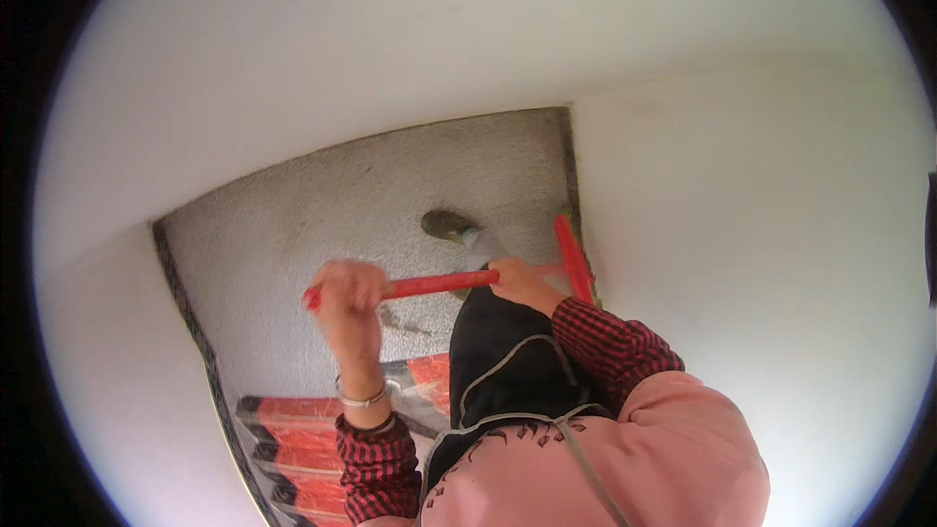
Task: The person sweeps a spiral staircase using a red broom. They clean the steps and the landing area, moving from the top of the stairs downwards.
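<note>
Both my hands grip the red handle (443, 284) of a broom, which lies across in front of my body. My left hand (351, 289), slightly blurred, is closed around the handle near its end. My right hand (521, 284) holds it further along, towards the head. At the right, the red broom head (576, 260) is against the foot of the white wall, and a little of its yellow-green bristles shows along the outer edge. Below the handle lies a rough grey concrete floor (307, 197). One of my dark shoes (446, 224) is planted on it.
White walls (725, 219) enclose the floor, with a dark skirting band (187, 307) along their base. At lower left, steps with red and black coverings (300, 446) adjoin the concrete. A dark stain (399, 323) marks the floor near my left hand.
</note>
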`<action>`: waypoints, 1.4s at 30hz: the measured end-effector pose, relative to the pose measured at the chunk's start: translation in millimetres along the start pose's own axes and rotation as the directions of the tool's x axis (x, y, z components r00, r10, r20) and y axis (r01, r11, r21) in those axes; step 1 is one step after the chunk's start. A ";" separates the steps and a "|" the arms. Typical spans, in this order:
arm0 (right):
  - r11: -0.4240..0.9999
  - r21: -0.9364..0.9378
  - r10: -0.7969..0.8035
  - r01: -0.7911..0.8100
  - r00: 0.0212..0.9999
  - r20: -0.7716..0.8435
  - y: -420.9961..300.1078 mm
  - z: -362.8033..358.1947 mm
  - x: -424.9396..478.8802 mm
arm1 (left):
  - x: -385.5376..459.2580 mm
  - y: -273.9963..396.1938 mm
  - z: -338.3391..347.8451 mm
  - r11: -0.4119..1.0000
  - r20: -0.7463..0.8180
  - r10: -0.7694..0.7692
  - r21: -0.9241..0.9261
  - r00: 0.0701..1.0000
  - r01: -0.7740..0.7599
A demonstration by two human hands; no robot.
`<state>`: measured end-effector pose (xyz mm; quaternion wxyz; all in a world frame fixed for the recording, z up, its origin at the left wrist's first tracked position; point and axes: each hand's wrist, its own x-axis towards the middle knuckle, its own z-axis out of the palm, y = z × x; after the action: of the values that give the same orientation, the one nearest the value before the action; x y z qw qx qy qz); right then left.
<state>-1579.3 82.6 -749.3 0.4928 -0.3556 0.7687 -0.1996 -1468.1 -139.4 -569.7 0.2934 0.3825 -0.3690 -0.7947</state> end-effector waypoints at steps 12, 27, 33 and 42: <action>0.541 0.020 -0.820 0.841 0.523 0.231 -228.6 153.1 119.4 | -200.0 78.1 -135.2 0.745 -0.516 0.661 0.360 0.545 -0.562; 0.513 0.231 -0.740 0.827 0.290 0.607 -179.4 331.6 115.9 | -217.4 35.7 -176.0 0.865 -0.830 0.501 0.488 0.247 -0.114; 0.587 0.376 -0.606 0.717 0.080 0.792 -255.1 308.3 91.2 | -219.1 80.2 -178.9 0.758 -0.719 0.647 0.573 0.253 -0.311; 0.033 0.035 -0.798 0.999 0.006 0.603 -367.9 396.5 258.9 | -134.8 -6.7 -312.6 0.682 -0.736 0.675 0.650 -0.055 -0.335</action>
<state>-1161.6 -338.2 -839.3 0.3116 -0.9016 0.2086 -0.2158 -1139.4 -147.9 -658.4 0.6728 0.6539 -0.3178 -0.1369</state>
